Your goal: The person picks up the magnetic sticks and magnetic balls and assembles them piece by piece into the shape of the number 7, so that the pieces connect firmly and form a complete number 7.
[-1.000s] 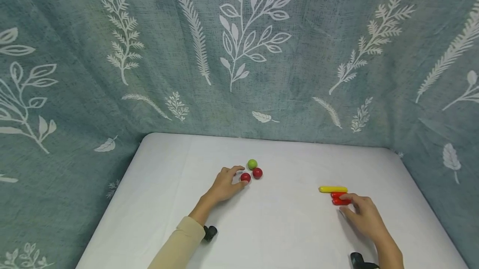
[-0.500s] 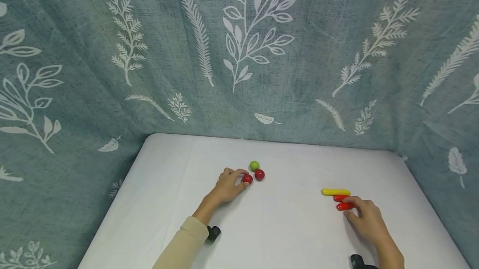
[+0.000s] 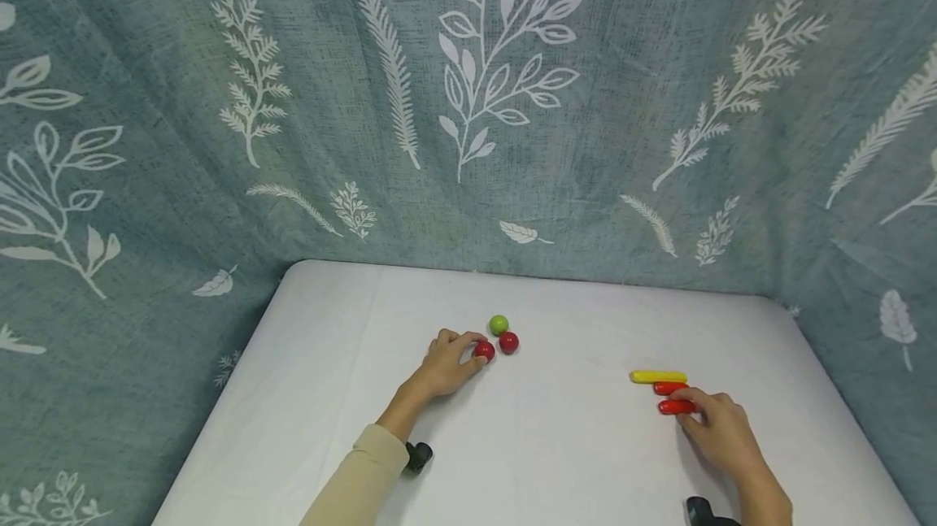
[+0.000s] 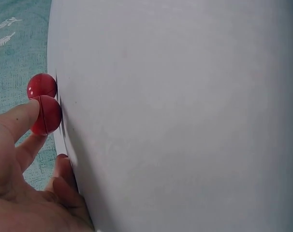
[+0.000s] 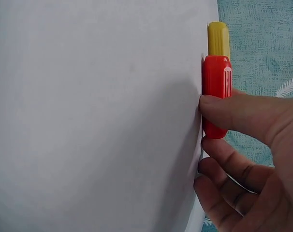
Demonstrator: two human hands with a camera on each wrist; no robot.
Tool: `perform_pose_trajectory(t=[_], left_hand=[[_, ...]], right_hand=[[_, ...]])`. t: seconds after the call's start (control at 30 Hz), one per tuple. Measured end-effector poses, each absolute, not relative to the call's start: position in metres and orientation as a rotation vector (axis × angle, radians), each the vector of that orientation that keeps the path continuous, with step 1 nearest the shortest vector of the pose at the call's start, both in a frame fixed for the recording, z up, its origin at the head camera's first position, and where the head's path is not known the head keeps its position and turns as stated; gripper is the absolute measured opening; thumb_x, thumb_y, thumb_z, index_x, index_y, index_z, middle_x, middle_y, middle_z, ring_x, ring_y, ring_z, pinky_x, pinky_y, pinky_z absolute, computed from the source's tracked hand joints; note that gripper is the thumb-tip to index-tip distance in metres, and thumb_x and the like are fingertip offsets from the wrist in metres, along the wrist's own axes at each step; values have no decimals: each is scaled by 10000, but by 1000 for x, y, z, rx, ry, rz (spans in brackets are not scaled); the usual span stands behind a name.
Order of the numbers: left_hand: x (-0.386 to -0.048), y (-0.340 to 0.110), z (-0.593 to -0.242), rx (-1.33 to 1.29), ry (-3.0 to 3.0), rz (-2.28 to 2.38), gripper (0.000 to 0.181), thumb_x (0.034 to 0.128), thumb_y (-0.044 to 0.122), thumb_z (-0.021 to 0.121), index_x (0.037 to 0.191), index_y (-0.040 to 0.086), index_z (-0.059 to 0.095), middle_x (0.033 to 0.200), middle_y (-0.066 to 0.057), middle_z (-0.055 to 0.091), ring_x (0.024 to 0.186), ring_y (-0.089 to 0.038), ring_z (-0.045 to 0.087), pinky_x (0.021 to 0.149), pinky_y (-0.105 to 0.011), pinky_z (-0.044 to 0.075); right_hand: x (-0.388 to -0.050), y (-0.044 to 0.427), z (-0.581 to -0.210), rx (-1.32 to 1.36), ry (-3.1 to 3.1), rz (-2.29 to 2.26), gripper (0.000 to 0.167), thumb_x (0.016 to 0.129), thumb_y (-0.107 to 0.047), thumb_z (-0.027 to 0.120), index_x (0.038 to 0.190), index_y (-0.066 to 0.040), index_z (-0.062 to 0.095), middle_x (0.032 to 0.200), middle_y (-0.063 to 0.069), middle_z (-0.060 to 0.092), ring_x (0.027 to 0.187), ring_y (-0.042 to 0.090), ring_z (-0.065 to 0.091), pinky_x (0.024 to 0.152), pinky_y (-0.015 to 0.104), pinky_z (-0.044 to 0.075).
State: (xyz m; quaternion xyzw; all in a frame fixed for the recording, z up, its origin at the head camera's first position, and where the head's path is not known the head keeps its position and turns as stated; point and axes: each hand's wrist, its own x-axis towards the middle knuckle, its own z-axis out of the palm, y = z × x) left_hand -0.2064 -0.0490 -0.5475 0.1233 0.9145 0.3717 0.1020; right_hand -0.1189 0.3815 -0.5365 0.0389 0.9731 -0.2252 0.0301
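Because the yellow crayon-shaped stick [image 3: 659,377] lies sideways on the white tabletop [image 3: 571,428], it makes a good mark for finding the rest. Just on the person's side of the yellow stick are two red sticks lying about the same way, with their long way going left to right. The far red stick [image 3: 666,388] is close up to the yellow stick, though I cannot tell if they touch. The near red stick [image 3: 667,407] is a little farther from it, and the right hand [image 3: 721,432] pinches it between finger and thumb. One finger is on its far side and the thumb on its near side, so the grip goes across the stick, and its left end pokes out. I think a neat move hangs on that, since the far red stick is just past the finger. Well to the left of the yellow stick, the left hand [image 3: 446,367] pinches the left red ball [image 3: 486,350]. The right red ball [image 3: 508,342] is just beside it, on the yellow stick's side, and the green ball [image 3: 499,324] sits behind them.
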Motion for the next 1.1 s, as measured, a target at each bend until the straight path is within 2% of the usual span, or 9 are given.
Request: perform_pose_trajectory(t=[0.43,0.7,0.93,1.1], left_hand=[[-207,-44,-551,363,2710,1084,396,994,356,628,1367,228,593,1301,-186,448,1143,-323,449,903,-530,424],[-206,-46,-546,352,2709,1111,389,994,342,630,1351,190,606,1254,-161,478,1136,-308,477,909,-513,437],[-201,-56,-544,355,2700,1216,382,991,303,643,1329,128,614,1119,-81,562,969,-206,541,816,-411,479],[-193,-68,-541,351,2696,1260,379,976,290,663,1298,93,634,1073,-32,618,913,-173,554,786,-381,486]], right_hand=[[-114,382,-533,140,2973,-660,384,873,-50,750,1239,3,647,914,143,561,812,293,482,653,382,453],[-108,370,-532,32,3039,-692,346,861,-56,764,1196,-37,681,942,122,592,843,286,508,666,386,462],[-107,347,-527,-150,3181,-751,357,818,-71,811,1163,-69,715,996,135,589,848,276,506,662,391,420],[-114,326,-521,-287,3184,-815,341,815,-25,800,1146,-70,728,1077,123,646,922,286,564,737,447,478]])
